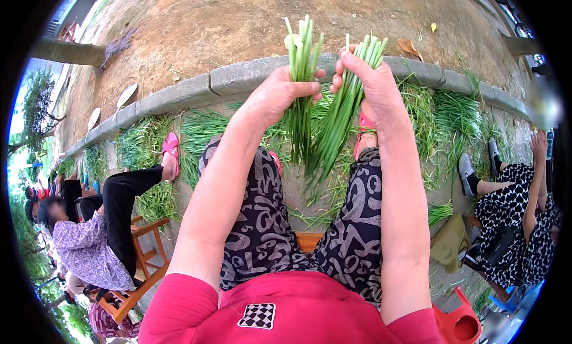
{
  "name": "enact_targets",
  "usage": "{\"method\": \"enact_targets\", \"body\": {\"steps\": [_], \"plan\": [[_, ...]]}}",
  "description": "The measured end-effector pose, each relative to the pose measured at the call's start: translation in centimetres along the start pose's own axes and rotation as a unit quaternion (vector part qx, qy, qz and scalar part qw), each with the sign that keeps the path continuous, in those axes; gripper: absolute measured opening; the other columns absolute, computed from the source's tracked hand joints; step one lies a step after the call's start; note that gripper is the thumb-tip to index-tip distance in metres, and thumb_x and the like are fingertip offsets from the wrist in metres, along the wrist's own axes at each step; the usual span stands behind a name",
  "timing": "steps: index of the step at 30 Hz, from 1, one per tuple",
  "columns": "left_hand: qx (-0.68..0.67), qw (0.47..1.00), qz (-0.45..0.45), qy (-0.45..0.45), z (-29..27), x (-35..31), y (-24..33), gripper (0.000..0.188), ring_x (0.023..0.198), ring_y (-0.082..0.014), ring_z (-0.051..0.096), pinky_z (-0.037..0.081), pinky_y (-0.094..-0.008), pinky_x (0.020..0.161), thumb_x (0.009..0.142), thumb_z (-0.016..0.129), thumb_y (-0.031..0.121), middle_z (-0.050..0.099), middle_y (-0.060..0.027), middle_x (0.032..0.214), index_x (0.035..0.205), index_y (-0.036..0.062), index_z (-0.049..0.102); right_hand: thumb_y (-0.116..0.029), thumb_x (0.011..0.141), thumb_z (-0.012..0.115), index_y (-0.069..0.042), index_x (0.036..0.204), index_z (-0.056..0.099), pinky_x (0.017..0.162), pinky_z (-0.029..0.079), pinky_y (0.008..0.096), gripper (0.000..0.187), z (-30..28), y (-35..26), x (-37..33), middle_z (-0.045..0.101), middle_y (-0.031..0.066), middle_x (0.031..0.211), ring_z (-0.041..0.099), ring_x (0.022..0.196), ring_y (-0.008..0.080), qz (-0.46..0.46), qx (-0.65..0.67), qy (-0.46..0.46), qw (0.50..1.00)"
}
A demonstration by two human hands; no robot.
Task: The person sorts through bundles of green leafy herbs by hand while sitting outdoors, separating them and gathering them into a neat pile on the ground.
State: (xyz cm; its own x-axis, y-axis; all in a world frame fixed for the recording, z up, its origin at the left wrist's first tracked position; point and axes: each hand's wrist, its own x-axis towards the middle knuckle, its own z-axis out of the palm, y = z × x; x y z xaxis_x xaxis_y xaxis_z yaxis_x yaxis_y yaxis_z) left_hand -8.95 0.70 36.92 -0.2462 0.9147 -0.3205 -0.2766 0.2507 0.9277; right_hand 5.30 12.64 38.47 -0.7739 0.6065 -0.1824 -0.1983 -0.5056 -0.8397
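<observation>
My left hand point(280, 93) grips an upright bunch of long green leafy stalks point(302, 76), cut ends up and leaves hanging down. My right hand point(372, 84) holds a second bunch of the same green stalks point(342, 120), tilted so its leaves cross toward the first bunch. Both hands are raised in front of me above my knees, close together, with the two bunches nearly touching at the bottom. My legs in patterned black and grey trousers point(262, 225) stretch forward below.
Piles of green stalks point(441, 114) lie along a concrete kerb point(238, 76) with bare earth beyond. A person in purple sits on a wooden chair point(146, 263) at my left. Another person in a black and white dress point(518, 225) sits at my right. A red plastic stool point(462, 323) stands lower right.
</observation>
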Motion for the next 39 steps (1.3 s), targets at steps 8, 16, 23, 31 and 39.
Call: {"method": "enact_targets", "body": {"steps": [8, 16, 23, 31, 39], "plan": [[0.027, 0.999, -0.012, -0.041, 0.6, -0.4, 0.5, 0.029, 0.077, -0.0094, 0.057, 0.046, -0.0245, 0.075, 0.081, 0.064, 0.008, 0.062, -0.0009, 0.09, 0.11, 0.0042, 0.059, -0.016, 0.08, 0.07, -0.003, 0.101, 0.058, 0.049, 0.044, 0.0234, 0.027, -0.1, 0.6, 0.5, 0.058, 0.004, 0.07, 0.054, 0.055, 0.0105, 0.03, -0.073, 0.03, 0.996], [0.036, 0.999, -0.015, -0.037, -0.4, -0.7, 0.3, 0.033, 0.08, -0.0099, 0.057, 0.046, -0.0241, 0.077, 0.082, 0.065, 0.012, 0.063, -0.0019, 0.092, 0.112, 0.0003, 0.058, -0.017, 0.08, 0.071, -0.005, 0.087, 0.06, 0.05, 0.046, 0.0222, 0.018, -0.6, 0.8, 0.3, 0.058, 0.0009, 0.071, 0.054, 0.055, 0.0082, -0.013, -0.073, 0.059, 0.996], [0.123, 0.991, -0.036, -0.037, -1.8, -1.4, -0.1, 0.035, 0.074, -0.0089, 0.055, 0.043, -0.0231, 0.073, 0.081, 0.066, 0.015, 0.06, -0.0019, 0.086, 0.11, -0.0013, 0.057, -0.013, 0.08, 0.07, -0.003, 0.088, 0.059, 0.051, 0.052, 0.0276, 0.017, -5.2, -1.2, 0.1, 0.06, 0.0045, 0.073, 0.059, 0.059, 0.0131, -0.092, 0.045, 0.134, 0.986], [0.126, 0.99, -0.032, 0.054, -5.3, -2.7, -0.7, 0.026, 0.073, -0.01, 0.055, 0.044, -0.0228, 0.072, 0.082, 0.062, 0.011, 0.058, -0.0011, 0.086, 0.106, 0.0021, 0.059, -0.014, 0.082, 0.068, -0.004, 0.09, 0.059, 0.061, 0.051, 0.0335, 0.016, -13.1, -3.5, -1.3, 0.061, 0.0072, 0.079, 0.06, 0.073, 0.0193, -0.145, 0.114, 0.282, 0.941], [0.122, 0.987, -0.035, 0.097, -7.0, -3.0, -0.9, 0.021, 0.077, -0.012, 0.057, 0.045, -0.0244, 0.071, 0.085, 0.06, 0.009, 0.056, -0.0008, 0.086, 0.105, 0.002, 0.06, -0.016, 0.088, 0.061, -0.001, 0.104, 0.052, 0.071, 0.052, 0.0384, 0.024, -14.7, -3.8, -1.7, 0.061, 0.0123, 0.098, 0.062, 0.089, 0.0277, -0.182, 0.15, 0.301, 0.924]]}}
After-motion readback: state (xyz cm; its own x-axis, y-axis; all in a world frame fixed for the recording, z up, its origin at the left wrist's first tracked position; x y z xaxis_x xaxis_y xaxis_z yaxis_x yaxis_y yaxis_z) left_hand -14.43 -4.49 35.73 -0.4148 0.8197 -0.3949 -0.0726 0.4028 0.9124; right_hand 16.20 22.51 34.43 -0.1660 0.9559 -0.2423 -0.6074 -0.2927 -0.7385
